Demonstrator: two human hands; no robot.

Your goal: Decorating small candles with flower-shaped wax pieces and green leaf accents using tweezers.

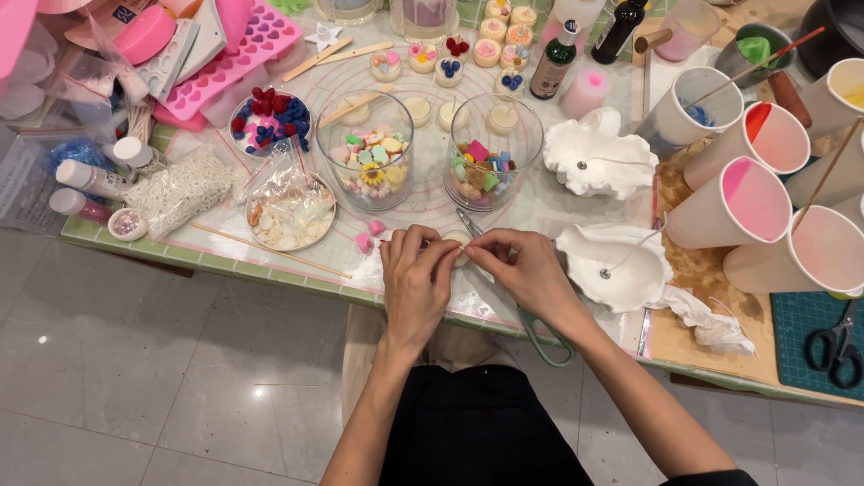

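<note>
Between fingertips of both hands: small cream disc (456,239), pinched by left hand (416,279) and right hand (526,270).

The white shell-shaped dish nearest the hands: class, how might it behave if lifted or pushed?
The white shell-shaped dish looks rigid and thin-edged, so probably brittle. Its wavy, rounded form suggests it may rock when nudged. The wick inside could shift if it is tilted.

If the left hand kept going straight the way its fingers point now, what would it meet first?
The left hand points up-table. Past the small pale piece that both hands pinch, it would likely first meet the glass jar of pastel shapes, though depth is unclear.
</note>
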